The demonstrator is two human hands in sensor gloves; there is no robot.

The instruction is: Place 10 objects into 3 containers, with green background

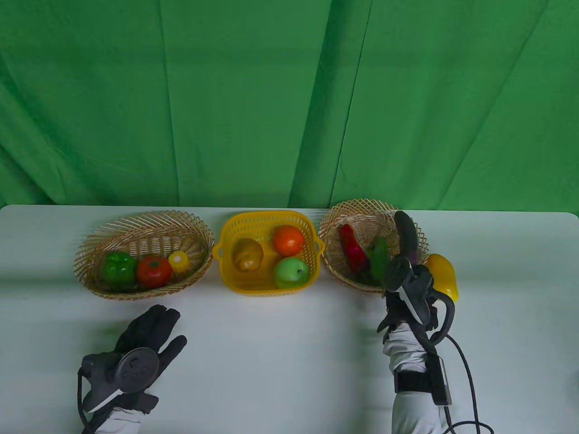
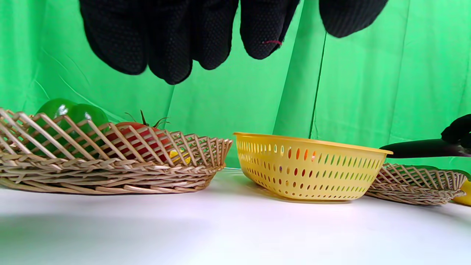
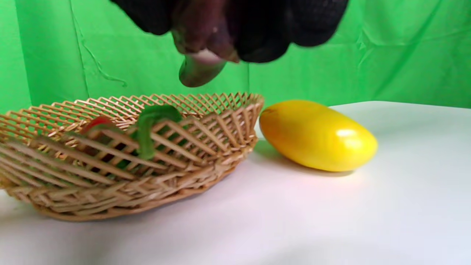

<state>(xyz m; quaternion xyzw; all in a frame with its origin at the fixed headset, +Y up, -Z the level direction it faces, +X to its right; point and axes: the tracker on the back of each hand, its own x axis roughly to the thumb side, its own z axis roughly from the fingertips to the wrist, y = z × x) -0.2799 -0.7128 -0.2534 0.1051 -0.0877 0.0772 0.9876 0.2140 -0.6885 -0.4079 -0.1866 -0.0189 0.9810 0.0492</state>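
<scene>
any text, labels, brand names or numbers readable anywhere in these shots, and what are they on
None: no view shows a word, number or brand.
Tracker on the left hand: round buttons only, any markings too small to read.
Tracker and cable box at the right hand: no legible print.
Yellow plastic basket, the wicker baskets, the yellow mango and the dark eggplant that the right hand holds: no labels or stickers visible.

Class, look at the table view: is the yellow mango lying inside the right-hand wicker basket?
No, the yellow mango lies on the table just outside the right wicker basket.
</scene>
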